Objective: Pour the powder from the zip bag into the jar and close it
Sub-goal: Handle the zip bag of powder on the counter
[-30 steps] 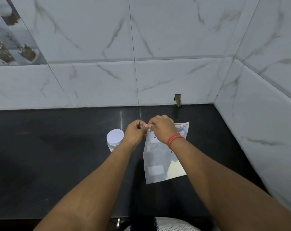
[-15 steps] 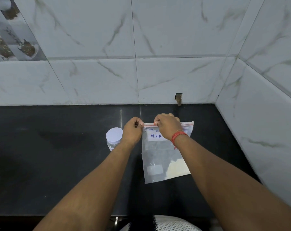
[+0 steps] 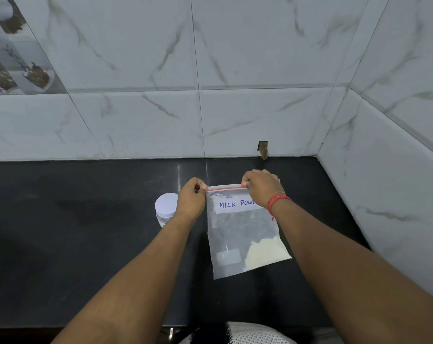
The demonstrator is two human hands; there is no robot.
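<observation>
Both hands pinch the zip bag's seal.
The left hand (image 3: 191,198) and right hand (image 3: 261,188) hold the zip bag (image 3: 245,234) at opposite top corners; the jar (image 3: 166,211) stands just left, lid on.

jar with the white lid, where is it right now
The jar stands on the black counter, left of the zip bag and partly behind the left hand.

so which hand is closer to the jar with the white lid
Left. The left hand pinches the zip bag corner right beside the jar; the right hand grips the seal farther right.
</observation>
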